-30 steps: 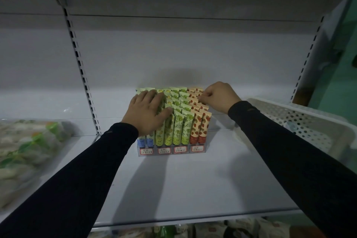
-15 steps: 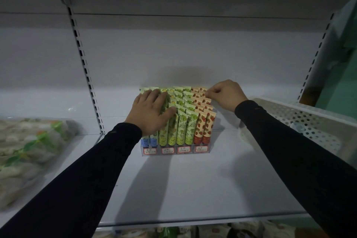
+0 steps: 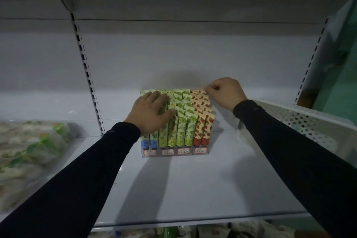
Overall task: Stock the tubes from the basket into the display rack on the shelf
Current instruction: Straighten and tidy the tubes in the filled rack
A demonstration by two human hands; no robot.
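Shelf [image 3: 183, 189] carries the display rack [image 3: 174, 151] against its back edge, basket [image 3: 301, 120] at the right edge. My left hand [image 3: 149, 115] lies spread on the tubes [image 3: 181, 129] — bracing them — while my right hand [image 3: 225, 92] pinches a back-row red tube [image 3: 201, 92], seating it.

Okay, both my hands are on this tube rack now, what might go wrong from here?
1. The left hand lies flat over the blue and green tubes; pressing harder might tip the closely packed, leaning rows or slide the display rack.
2. The right hand pinches at the back corner of the red tubes; a tug there might pull neighbours out.
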